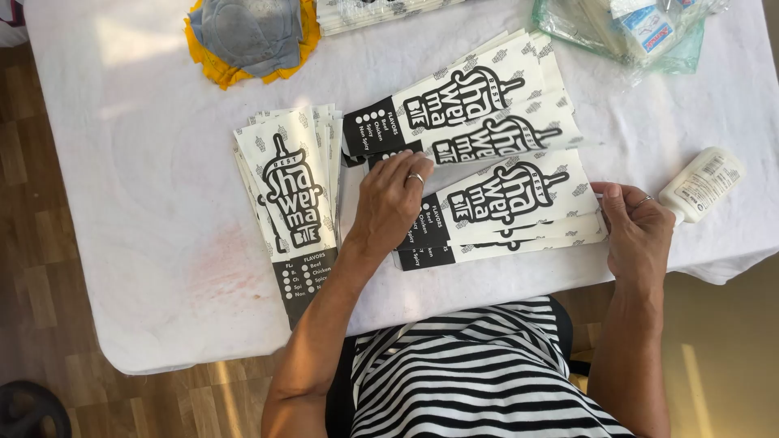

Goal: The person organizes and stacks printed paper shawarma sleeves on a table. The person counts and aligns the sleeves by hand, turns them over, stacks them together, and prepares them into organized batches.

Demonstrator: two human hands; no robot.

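A fanned spread of long white paper sleeves with black printed ends (519, 182) lies across the middle of the white-covered table (138, 162). My left hand (391, 201) rests palm down on the black ends of the nearest sleeves, fingers pressing them flat. At the other end, my right hand (635, 227) pinches the right edge of the same sleeves. A second, squared-up stack of the same sleeves (294, 207) lies to the left, its black end toward me.
A white glue bottle (702, 185) lies on its side just right of my right hand. A clear plastic bag of items (629, 28) sits at the back right. A grey cloth on a yellow one (247, 32) is at the back left, with more sleeves (365, 12) behind.
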